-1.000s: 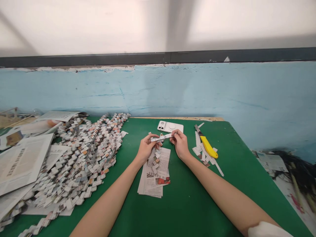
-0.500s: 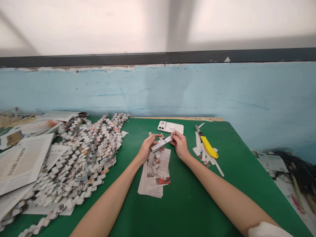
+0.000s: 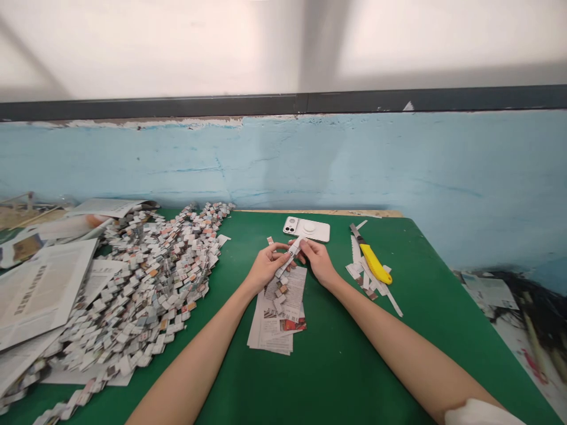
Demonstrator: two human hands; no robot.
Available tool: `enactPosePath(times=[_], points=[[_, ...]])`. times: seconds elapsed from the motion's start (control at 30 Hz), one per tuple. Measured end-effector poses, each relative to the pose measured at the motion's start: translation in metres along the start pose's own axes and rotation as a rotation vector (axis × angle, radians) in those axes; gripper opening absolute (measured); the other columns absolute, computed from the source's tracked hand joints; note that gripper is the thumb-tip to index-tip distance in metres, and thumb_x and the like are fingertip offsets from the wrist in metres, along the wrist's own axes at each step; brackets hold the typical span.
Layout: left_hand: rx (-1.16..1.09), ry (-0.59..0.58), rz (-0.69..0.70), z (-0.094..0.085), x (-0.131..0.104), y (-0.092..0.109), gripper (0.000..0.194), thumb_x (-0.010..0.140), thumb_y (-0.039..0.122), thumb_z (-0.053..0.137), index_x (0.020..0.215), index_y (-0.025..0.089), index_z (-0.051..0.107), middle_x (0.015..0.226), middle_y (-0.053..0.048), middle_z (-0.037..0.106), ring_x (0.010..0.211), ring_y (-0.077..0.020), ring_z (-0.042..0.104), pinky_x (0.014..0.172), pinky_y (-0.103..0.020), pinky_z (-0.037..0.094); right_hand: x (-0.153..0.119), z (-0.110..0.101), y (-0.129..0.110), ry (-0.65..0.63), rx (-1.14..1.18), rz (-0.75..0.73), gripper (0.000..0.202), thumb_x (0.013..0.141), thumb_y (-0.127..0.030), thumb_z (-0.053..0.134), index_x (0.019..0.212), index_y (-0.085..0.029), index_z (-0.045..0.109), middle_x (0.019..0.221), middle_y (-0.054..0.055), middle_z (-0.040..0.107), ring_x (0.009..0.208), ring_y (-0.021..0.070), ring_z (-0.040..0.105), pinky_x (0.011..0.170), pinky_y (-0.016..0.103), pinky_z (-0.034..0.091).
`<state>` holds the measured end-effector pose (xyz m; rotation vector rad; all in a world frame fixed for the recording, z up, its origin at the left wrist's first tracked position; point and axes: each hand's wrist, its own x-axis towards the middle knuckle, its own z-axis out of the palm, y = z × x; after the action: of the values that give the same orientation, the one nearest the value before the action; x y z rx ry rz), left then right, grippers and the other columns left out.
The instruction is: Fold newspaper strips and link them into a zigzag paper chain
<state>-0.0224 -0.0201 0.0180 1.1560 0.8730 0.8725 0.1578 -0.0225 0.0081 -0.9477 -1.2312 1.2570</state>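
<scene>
Both hands meet over the middle of the table around a folded newspaper strip (image 3: pixel 291 255). My left hand (image 3: pixel 266 265) pinches the strip's lower part between thumb and fingers. At its upper end, my right hand (image 3: pixel 317 260) grips the same strip with thumb and fingertips. Just below the hands, a short chain of folded paper links (image 3: pixel 280 293) lies on a small stack of cut newspaper sheets (image 3: pixel 271 336). Whether the chain joins the held strip is hidden by the fingers.
A white phone (image 3: pixel 316 230) lies beyond the hands. A yellow-handled utility knife (image 3: pixel 375 264) rests on paper scraps (image 3: pixel 372 286) at the right. A large heap of woven paper chain (image 3: pixel 150 295) and newspaper sheets (image 3: pixel 44 289) covers the left of the green table (image 3: pixel 336 366).
The strip has swung to a steeper angle. My right hand has moved slightly left and down, closer to my left hand, whose fingers have closed further on the strip.
</scene>
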Motion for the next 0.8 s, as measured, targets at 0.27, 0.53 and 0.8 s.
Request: enactPosePath(times=[0.27,0.53,0.8], points=[[0.041,0.000,0.049,-0.0019,0.0008,-0.0045,0.047,0.078,0.048,0.081,0.104,0.015,0.062,0.080,-0.011,0.077,0.066,-0.0192,0.068,0.066,-0.029,0.050,-0.0034,0.0018,-0.0034,0.018,-0.088,0.020,0.051,0.087,-0.063,0.064,0.095,-0.015,0.077,0.060,-0.002,0.048,0.053,0.0115,0.039,0.052,0.026,0.031],[0.087,0.007,0.056,-0.0019,0.0013,-0.0053,0.046,0.078,0.048,0.081,0.105,0.015,0.063,0.080,-0.010,0.077,0.067,-0.0192,0.068,0.066,-0.029,0.050,-0.0037,0.0014,-0.0009,0.004,-0.090,0.010,0.050,0.089,-0.061,0.062,0.100,-0.015,0.077,0.060,-0.002,0.047,0.053,0.0114,0.037,0.051,0.026,0.028],[0.111,-0.073,0.092,0.0011,0.0020,-0.0036,0.039,0.091,0.055,0.061,0.091,0.016,0.064,0.065,0.000,0.059,0.059,-0.0122,0.051,0.060,-0.024,0.039,-0.0040,0.0008,0.0017,-0.024,-0.114,-0.028,0.046,0.093,-0.058,0.059,0.103,-0.016,0.077,0.065,-0.001,0.052,0.057,0.0121,0.039,0.054,0.025,0.031]])
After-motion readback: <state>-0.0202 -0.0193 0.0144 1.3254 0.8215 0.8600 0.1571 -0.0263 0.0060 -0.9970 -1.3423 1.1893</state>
